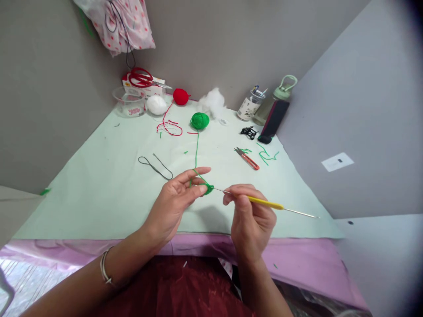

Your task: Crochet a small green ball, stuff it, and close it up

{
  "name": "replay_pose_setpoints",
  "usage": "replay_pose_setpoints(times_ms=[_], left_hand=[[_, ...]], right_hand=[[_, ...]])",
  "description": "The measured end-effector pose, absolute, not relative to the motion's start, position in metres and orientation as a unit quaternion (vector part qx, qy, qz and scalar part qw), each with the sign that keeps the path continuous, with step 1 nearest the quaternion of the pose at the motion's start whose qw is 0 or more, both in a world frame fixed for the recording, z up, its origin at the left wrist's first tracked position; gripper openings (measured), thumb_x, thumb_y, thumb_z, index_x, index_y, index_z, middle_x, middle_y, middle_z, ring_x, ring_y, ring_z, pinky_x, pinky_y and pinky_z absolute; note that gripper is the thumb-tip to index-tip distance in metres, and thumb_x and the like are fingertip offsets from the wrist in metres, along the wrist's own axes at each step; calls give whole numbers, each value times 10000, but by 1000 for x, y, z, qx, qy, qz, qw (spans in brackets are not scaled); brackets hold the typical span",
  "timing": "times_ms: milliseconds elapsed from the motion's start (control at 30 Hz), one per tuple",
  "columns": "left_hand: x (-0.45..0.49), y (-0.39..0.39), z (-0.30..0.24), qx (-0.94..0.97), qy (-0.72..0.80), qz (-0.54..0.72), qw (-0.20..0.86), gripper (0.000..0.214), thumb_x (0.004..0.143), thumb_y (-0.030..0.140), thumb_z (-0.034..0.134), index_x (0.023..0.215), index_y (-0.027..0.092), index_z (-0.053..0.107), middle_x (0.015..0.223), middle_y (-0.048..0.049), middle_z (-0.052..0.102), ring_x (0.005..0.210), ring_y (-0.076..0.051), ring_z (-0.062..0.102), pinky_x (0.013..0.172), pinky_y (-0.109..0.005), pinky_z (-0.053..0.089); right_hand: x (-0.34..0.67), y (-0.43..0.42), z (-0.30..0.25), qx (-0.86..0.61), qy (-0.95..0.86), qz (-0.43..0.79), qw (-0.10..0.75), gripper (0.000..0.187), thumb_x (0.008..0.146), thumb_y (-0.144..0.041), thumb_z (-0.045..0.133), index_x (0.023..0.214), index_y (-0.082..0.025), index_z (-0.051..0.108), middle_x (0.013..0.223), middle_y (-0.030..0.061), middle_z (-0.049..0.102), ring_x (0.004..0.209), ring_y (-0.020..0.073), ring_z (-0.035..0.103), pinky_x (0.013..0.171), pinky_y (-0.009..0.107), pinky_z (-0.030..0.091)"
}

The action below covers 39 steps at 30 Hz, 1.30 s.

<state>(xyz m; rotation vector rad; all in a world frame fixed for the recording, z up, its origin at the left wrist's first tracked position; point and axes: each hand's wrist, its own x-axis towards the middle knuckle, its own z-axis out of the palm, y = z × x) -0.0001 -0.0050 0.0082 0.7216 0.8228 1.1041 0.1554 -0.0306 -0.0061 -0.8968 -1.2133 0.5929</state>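
Observation:
Between thumb and fingers, my left hand (178, 198) pinches a small green crochet piece (209, 189). Green yarn (197, 149) runs over its raised index finger and back to a green yarn ball (199, 120) lying on the table. My right hand (251, 215) grips a crochet hook (266, 202) by its yellow handle, like a pen. The hook's thin metal shaft points left, and its tip meets the green piece; the very tip is hidden there. A second metal end sticks out to the right of the handle.
Orange thread snips (247, 159) lie among green yarn scraps (267, 155). Farther back are a black hair claw (249, 132), a bottle (279, 101), a pen cup (249, 106), white stuffing (212, 104), a red yarn ball (181, 96), a white ball (156, 105), red scissors (141, 78) and a plastic bowl (129, 103). A dark cord (155, 165) lies left.

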Motion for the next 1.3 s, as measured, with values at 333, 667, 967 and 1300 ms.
replay_pose_setpoints(times_ms=[333, 667, 967, 1300], left_hand=[[1, -11, 9, 376, 321, 476, 727, 294, 846, 292, 831, 1138, 307, 813, 924, 12, 658, 939, -135, 579, 902, -267, 436], [-6, -3, 13, 308, 307, 385, 814, 587, 784, 288, 877, 1346, 244, 716, 870, 3, 659, 660, -81, 455, 649, -245, 352], [1, -8, 8, 340, 295, 453, 769, 454, 770, 246, 890, 1212, 287, 790, 851, 17, 625, 838, -120, 580, 846, -251, 452], [11, -9, 4, 275, 333, 483, 761, 432, 790, 285, 889, 1208, 239, 788, 833, 22, 679, 781, -82, 573, 827, -221, 449]], right_hand=[[156, -27, -3, -409, -584, 286, 640, 202, 1006, -172, 618, 1007, -278, 789, 937, 13, 765, 855, 157, 668, 753, 313, 525], [162, -26, -1, -363, -482, 406, 687, 158, 995, -277, 654, 944, -267, 803, 852, 11, 709, 670, 115, 643, 632, 270, 545], [160, -24, -2, -380, -495, 417, 661, 141, 987, -315, 671, 955, -271, 800, 911, 28, 776, 767, 139, 680, 670, 267, 564], [153, -33, -17, -423, -698, -14, 578, 393, 921, -60, 683, 1185, -334, 784, 1078, 57, 751, 934, 197, 720, 751, 348, 593]])
